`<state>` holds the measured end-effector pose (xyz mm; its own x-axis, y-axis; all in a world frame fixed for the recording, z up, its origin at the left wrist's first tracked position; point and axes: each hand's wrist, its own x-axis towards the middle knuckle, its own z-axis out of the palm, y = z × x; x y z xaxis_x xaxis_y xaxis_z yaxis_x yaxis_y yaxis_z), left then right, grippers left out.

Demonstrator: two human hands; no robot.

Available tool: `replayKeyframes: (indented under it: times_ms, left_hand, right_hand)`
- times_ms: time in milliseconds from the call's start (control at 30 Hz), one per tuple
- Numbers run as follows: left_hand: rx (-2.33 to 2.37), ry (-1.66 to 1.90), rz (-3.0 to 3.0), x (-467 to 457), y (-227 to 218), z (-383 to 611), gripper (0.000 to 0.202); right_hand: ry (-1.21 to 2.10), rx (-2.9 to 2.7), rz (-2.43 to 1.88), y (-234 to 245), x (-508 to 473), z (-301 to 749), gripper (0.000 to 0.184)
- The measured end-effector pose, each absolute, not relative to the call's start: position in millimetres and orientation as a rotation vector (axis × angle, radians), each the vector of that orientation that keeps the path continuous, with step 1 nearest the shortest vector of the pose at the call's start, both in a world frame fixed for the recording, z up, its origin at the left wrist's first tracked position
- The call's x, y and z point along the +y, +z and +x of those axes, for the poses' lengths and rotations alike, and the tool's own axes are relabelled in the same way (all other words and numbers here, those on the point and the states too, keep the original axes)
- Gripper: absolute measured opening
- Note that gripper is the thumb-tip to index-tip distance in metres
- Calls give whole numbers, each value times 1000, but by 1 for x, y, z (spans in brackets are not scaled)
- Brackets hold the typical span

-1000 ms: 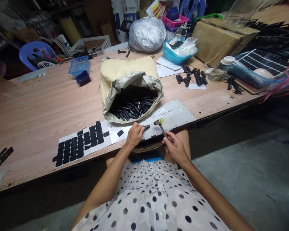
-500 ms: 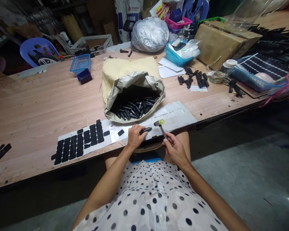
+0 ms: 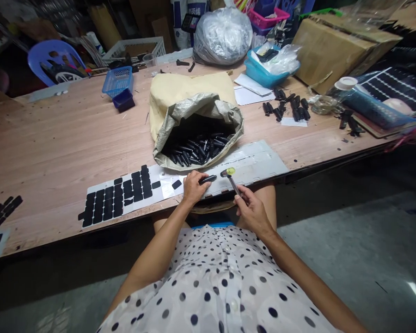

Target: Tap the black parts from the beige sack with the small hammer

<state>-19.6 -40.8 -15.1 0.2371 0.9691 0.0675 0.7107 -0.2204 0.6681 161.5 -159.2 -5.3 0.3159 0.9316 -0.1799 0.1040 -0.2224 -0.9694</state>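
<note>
My left hand (image 3: 193, 186) rests on the table's front edge, closed around a slim black plastic piece (image 3: 208, 179) that pokes out to the right on a grey sheet (image 3: 260, 162). My right hand (image 3: 252, 212) grips the handle of a small hammer (image 3: 230, 177) whose yellow-tipped head sits just right of the black piece. Directly behind them an open woven sack (image 3: 197, 134) holds several more black pieces. A white backing sheet with black adhesive pads (image 3: 119, 198) lies to the left of my left hand.
The wooden table (image 3: 55, 143) carries a blue basket (image 3: 118, 82), a cardboard box (image 3: 336, 46), a teal tray (image 3: 263, 76), a tied plastic bag (image 3: 223, 36) and loose black pieces (image 3: 287, 107) at the right. A blue plastic chair (image 3: 53, 60) stands behind.
The view has tilted slightly, so everything sits a little higher in frame. The black piece sticks out further from my left hand, close to the hammer head. Both hands keep their grip.
</note>
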Motion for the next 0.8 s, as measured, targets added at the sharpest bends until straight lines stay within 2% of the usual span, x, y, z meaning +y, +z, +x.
replayKeyframes:
  times_ms: [133, 300, 467, 800]
  left_hand:
    - [1526, 663, 2011, -40, -14, -19, 15]
    - [1547, 668, 1967, -41, -12, -15, 15]
    - [1577, 682, 1888, -41, -14, -9, 15]
    - [1592, 699, 1838, -40, -16, -6, 11]
  right_hand:
    - [1004, -1028, -1619, -5, -157, 164, 53]
    - [757, -1227, -1662, -4, -154, 167, 45]
    - [648, -1436, -1570, 0, -152, 160, 43]
    - [617, -1674, -1563, -7, -150, 154, 46]
